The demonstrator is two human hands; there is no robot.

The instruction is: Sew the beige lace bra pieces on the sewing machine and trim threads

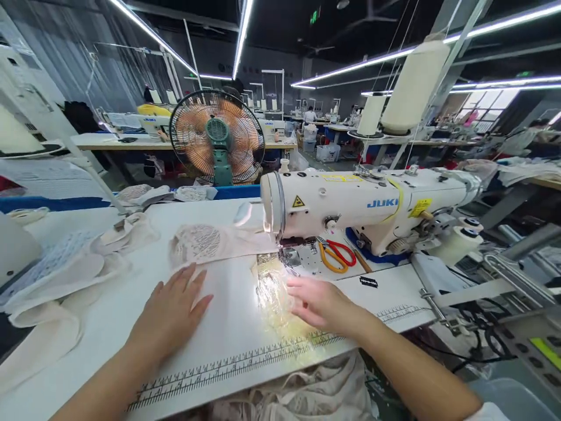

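Note:
My left hand (175,310) lies palm down on the white sewing table (232,304), its fingers spread. Its fingertips are close to the lower edge of a beige lace garment piece (201,242); I cannot tell if they touch. The narrow end of this piece runs right to the needle area of the white JUKI sewing machine (342,202). My right hand (322,301) hovers over or rests on a shiny clear-taped patch (274,298) in front of the needle, fingers slightly bent and apart, with nothing seen in them.
Yellow-handled scissors (332,258), red-handled snips (344,252) and a black razor blade (369,282) lie right of the needle. More beige garments (87,263) lie at left, and fabric (307,392) hangs below the front edge. A fan (218,137) stands behind the table.

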